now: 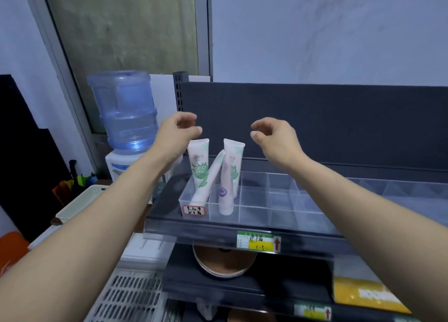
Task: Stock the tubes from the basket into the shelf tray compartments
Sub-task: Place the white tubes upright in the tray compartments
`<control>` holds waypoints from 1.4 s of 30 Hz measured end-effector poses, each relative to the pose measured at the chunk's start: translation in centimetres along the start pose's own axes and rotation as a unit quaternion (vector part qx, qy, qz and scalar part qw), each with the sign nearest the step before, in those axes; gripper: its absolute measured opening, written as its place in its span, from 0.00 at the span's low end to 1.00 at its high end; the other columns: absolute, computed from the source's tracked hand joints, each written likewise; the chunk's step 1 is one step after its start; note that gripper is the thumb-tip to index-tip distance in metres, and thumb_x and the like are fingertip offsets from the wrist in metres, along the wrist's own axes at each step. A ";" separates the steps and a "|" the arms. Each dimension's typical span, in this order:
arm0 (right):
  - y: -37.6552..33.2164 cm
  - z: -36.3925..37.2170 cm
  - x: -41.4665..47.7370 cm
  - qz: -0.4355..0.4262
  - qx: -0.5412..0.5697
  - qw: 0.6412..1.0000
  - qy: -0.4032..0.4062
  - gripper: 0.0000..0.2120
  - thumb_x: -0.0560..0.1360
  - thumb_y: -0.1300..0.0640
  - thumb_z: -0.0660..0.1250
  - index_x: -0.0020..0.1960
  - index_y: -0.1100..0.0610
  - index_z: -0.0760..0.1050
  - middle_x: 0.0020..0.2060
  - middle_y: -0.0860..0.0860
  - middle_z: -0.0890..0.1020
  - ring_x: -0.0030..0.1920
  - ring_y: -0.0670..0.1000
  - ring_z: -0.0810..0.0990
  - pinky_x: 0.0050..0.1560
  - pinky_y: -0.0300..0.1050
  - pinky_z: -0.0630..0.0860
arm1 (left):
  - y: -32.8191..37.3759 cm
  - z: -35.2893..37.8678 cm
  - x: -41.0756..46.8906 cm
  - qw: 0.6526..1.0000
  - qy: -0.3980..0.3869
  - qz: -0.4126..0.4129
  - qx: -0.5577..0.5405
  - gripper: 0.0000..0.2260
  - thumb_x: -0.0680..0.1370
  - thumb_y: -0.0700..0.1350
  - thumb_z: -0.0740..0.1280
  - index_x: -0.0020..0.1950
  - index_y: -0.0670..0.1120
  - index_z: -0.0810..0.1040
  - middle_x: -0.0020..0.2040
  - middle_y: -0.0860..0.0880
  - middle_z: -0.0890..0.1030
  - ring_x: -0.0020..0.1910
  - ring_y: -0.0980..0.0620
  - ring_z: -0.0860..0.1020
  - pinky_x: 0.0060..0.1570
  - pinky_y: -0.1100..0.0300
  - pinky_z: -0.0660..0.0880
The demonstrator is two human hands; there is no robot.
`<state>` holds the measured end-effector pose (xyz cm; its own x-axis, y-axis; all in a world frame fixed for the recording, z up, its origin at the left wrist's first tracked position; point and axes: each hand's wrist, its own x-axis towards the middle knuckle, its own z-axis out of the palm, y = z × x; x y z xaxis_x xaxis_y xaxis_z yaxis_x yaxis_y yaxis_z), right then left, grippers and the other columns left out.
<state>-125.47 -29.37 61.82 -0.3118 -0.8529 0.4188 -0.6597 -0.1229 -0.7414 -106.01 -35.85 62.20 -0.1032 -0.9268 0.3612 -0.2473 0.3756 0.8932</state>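
Just below, between the left hand (177, 134) and right hand (274, 137), both hands loosely curled and empty, a leaning tube (209, 178) slants up-right in the tray (278, 200), nearer the left.

Left grip (178, 134) and right grip (272, 137) raised, apart, fingers loosely curled, both empty; forearms extended forward.

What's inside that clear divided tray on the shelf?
Four tubes stand in the left compartments of the clear tray, one leaning tube among them. Compartments to their right look bare. The right forearm covers the tray's right part, so that is unseen.
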 end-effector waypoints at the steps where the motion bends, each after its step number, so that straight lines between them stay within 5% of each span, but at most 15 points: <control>1: 0.1 -0.7 -0.6 -0.002 -0.001 1.000 0.007 0.11 0.78 0.57 0.63 0.59 0.55 0.78 0.48 0.47 0.79 0.48 0.46 0.77 0.48 0.37 0.70 | 0.9 0.4 -0.7 1.000 0.005 0.021 -0.002 0.14 0.75 0.38 0.68 0.60 0.43 0.76 0.52 0.49 0.77 0.49 0.55 0.75 0.38 0.75 0.69; 8: 2.6 -7.1 -7.2 -0.018 -0.037 0.999 0.034 0.11 0.77 0.56 0.64 0.58 0.55 0.78 0.52 0.47 0.81 0.50 0.44 0.76 0.51 0.34 0.68 | 6.1 6.5 -9.4 0.991 -0.070 0.113 0.011 0.09 0.74 0.39 0.68 0.51 0.50 0.78 0.44 0.54 0.79 0.42 0.59 0.76 0.42 0.72 0.73; 13: 7.7 -13.2 -14.8 -0.008 -0.091 0.996 0.025 0.10 0.76 0.56 0.64 0.56 0.54 0.78 0.49 0.48 0.82 0.45 0.48 0.78 0.42 0.41 0.78 | 7.8 14.5 -18.5 0.974 -0.183 0.131 0.019 0.08 0.73 0.38 0.68 0.51 0.46 0.79 0.43 0.53 0.78 0.42 0.58 0.76 0.46 0.67 0.74; 17: 14.6 -17.6 -21.8 0.046 -0.142 0.989 -0.013 0.10 0.75 0.58 0.65 0.55 0.57 0.80 0.50 0.54 0.84 0.52 0.54 0.80 0.56 0.49 0.75 | 6.3 21.9 -25.4 0.957 -0.277 0.077 0.034 0.08 0.73 0.36 0.68 0.51 0.44 0.78 0.40 0.53 0.77 0.37 0.61 0.74 0.37 0.75 0.69; 20: 19.9 -19.7 -26.5 0.112 -0.177 0.976 -0.062 0.11 0.75 0.58 0.66 0.57 0.58 0.80 0.53 0.55 0.84 0.55 0.54 0.80 0.56 0.44 0.72 | 3.6 26.6 -29.7 0.940 -0.328 0.034 0.086 0.08 0.73 0.37 0.69 0.52 0.41 0.79 0.40 0.51 0.77 0.35 0.61 0.73 0.35 0.77 0.68; 25: 25.9 -20.7 -31.7 0.198 -0.176 0.954 -0.137 0.10 0.76 0.58 0.65 0.56 0.58 0.79 0.52 0.55 0.83 0.55 0.56 0.79 0.57 0.49 0.75 | -1.8 31.0 -35.4 0.913 -0.375 -0.064 0.144 0.08 0.73 0.36 0.69 0.52 0.40 0.79 0.40 0.49 0.77 0.37 0.54 0.74 0.36 0.69 0.71; 33: 32.8 -19.3 -34.9 0.295 -0.164 0.917 -0.213 0.06 0.78 0.58 0.64 0.52 0.59 0.77 0.45 0.54 0.79 0.48 0.55 0.77 0.43 0.41 0.67 | -9.4 35.0 -38.7 0.844 -0.442 -0.180 0.244 0.05 0.74 0.36 0.65 0.41 0.44 0.72 0.40 0.46 0.74 0.40 0.48 0.72 0.40 0.59 0.67; 37: 36.3 -17.3 -35.3 0.381 -0.133 0.889 -0.218 0.06 0.77 0.56 0.65 0.46 0.60 0.72 0.40 0.56 0.76 0.40 0.54 0.72 0.39 0.43 0.66 | -13.5 36.7 -39.0 0.805 -0.461 -0.220 0.302 0.11 0.75 0.39 0.66 0.35 0.45 0.67 0.33 0.48 0.69 0.33 0.51 0.68 0.30 0.60 0.62; 40: 38.0 -15.9 -35.2 0.424 -0.113 0.864 -0.247 0.15 0.77 0.53 0.66 0.57 0.63 0.74 0.53 0.61 0.79 0.46 0.55 0.75 0.44 0.44 0.68 | -16.2 37.5 -39.2 0.803 -0.450 -0.234 0.314 0.04 0.75 0.41 0.65 0.46 0.41 0.75 0.43 0.45 0.74 0.45 0.46 0.75 0.37 0.60 0.67; 42: 38.6 -14.8 -35.1 0.448 -0.116 0.850 -0.254 0.21 0.77 0.51 0.65 0.65 0.62 0.71 0.60 0.58 0.77 0.54 0.57 0.76 0.47 0.45 0.70 | -17.9 38.1 -39.4 0.800 -0.449 -0.244 0.314 0.13 0.76 0.41 0.66 0.58 0.37 0.73 0.53 0.41 0.76 0.55 0.44 0.75 0.43 0.59 0.69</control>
<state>-150.12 3.29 26.28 -0.4637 -0.6682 -0.5818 -0.4489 0.7433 -0.4960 -134.19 -5.99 21.77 -0.4270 -0.6941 -0.5796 -0.8755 0.1571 0.4569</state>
